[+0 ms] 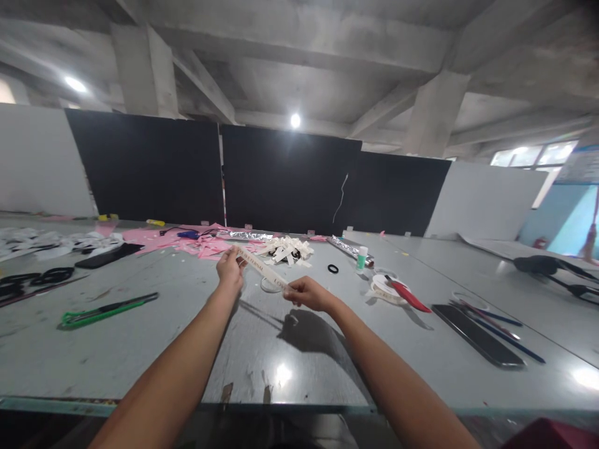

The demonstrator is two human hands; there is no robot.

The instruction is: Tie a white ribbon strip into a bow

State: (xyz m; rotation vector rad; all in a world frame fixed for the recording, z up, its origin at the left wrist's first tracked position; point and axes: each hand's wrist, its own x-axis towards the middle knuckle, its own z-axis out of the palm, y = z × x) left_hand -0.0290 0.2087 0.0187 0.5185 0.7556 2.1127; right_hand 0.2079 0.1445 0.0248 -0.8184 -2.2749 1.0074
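A cream printed ribbon (261,268) is stretched between my two hands above the table, sloping down to the right. My left hand (230,269) pinches its upper end, and my right hand (306,293) grips the lower end with curled fingers. Lettering shows along the strip, partly readable as "ETERNAL" and "LOV". Under the ribbon lies a clear round ring or disc (270,285), partly hidden. Just behind my hands is a heap of cut cream ribbon pieces (287,249). To the right, a ribbon roll (387,288) lies with a red-handled tool (409,294) across it.
A green utility knife (110,310) lies on the left. Pink scraps (201,243) spread at the back. A glue stick (362,259), a black ring (332,269), a dark phone-like slab (477,335) and blue pens (508,333) lie to the right. Black panels (290,178) stand behind.
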